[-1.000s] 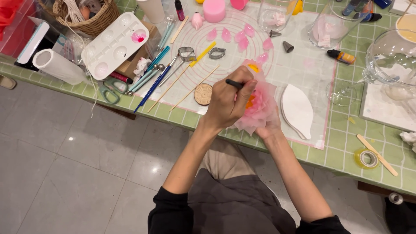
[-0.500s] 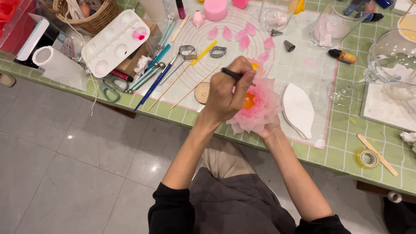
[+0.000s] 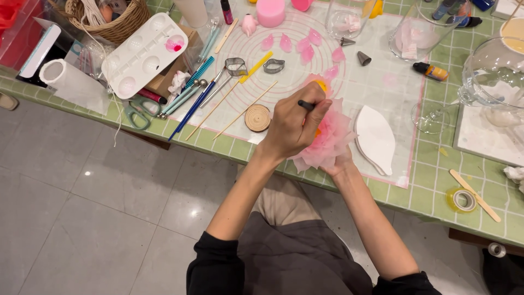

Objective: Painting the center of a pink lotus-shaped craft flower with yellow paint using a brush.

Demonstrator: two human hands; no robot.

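My left hand (image 3: 289, 131) is closed around a thin black-tipped tool (image 3: 306, 105), with the tip resting against the top of a pink paper-like flower (image 3: 332, 141). The flower has layered ruffled petals and a bit of orange centre (image 3: 322, 86) showing past my fingers. My right hand (image 3: 341, 163) grips the flower from underneath and is mostly hidden by the petals. Both hands hover over the near edge of a clear mat (image 3: 393, 98) with pink circles on a green tiled table (image 3: 431, 186).
White leaf-shaped pieces (image 3: 376, 136) lie just right of the flower, and a round wooden disc (image 3: 257, 117) and sticks just left. Farther left are tools, scissors (image 3: 136, 112) and a white palette (image 3: 144, 54). Loose pink petals (image 3: 297, 43) lie behind. Glass vessels (image 3: 496, 71) stand at right, a tape roll (image 3: 464, 200) near the edge.
My left hand has shifted slightly over the flower with the tool, and the flower has turned a little in my right hand. Nothing else on the table moved.
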